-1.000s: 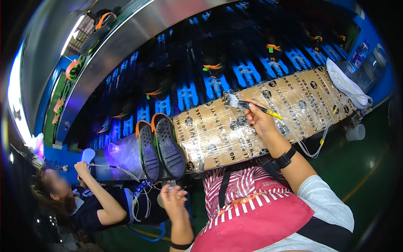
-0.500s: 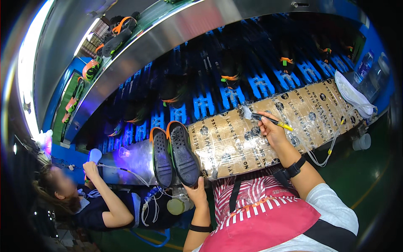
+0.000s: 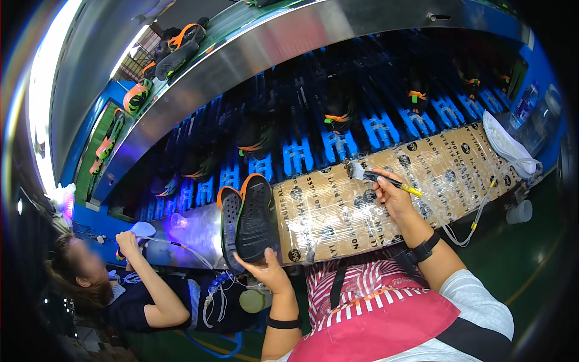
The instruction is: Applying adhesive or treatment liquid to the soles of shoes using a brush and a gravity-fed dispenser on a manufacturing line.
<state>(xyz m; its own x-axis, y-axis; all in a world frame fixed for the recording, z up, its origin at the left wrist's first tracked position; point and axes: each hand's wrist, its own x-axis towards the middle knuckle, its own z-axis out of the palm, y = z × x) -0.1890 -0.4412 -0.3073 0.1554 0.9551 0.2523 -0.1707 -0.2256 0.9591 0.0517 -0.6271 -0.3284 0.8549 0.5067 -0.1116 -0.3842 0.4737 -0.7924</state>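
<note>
Left hand (image 3: 269, 276) held a black clog (image 3: 256, 220) by its heel, at the 9 o'clock end of the cardboard (image 3: 325, 217), likely for control. Right hand (image 3: 395, 198) pinched a brush (image 3: 373, 176) pen-style, bristles (image 3: 357, 169) toward 10 o'clock, presumably keeping fingers clear.

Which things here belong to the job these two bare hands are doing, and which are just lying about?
In use:
Brush, in the right hand
Dark shoe, its heel in the left hand
Second shoe, alongside it

Apparently just lying about:
Clear bottle, far right
White curved item, near the bottle
White cup, lower right
</note>
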